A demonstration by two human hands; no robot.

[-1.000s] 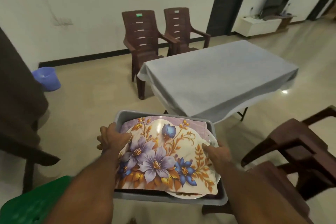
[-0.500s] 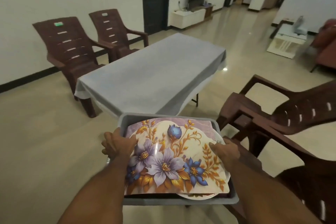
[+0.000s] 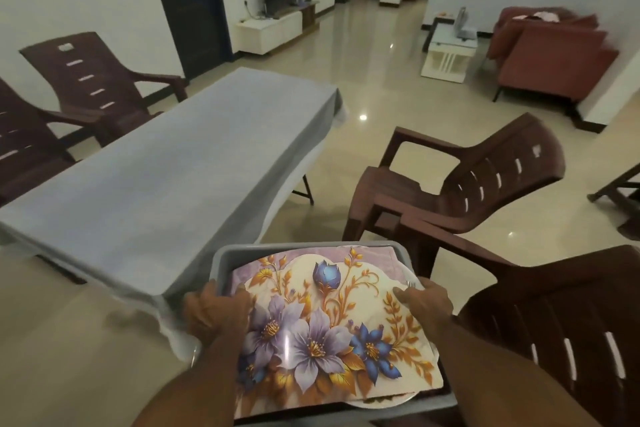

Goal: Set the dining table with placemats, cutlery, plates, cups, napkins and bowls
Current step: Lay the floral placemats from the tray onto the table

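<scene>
Up close, a grey tray [image 3: 221,262] is carried in both hands, its far edge just reaching the near corner of the surface [image 3: 166,180], which is draped in a grey cloth. The left hand [image 3: 216,310] curls round the tray's left rim — a grasping grip, thumb lying on the floral placemat [image 3: 332,329]. The right hand [image 3: 427,303] clasps the right rim in the same way, fingers folded over the edge. The placemat, printed with purple and blue flowers and gold leaves, lies on top of the tray's load and covers most of it; a pale plate rim [image 3: 384,404] peeks out beneath its near edge, and something metallic shows just beside the right hand, too small to tell. Brown plastic chairs [image 3: 467,184] stand on either side of the surface — two at left, others at right.
</scene>
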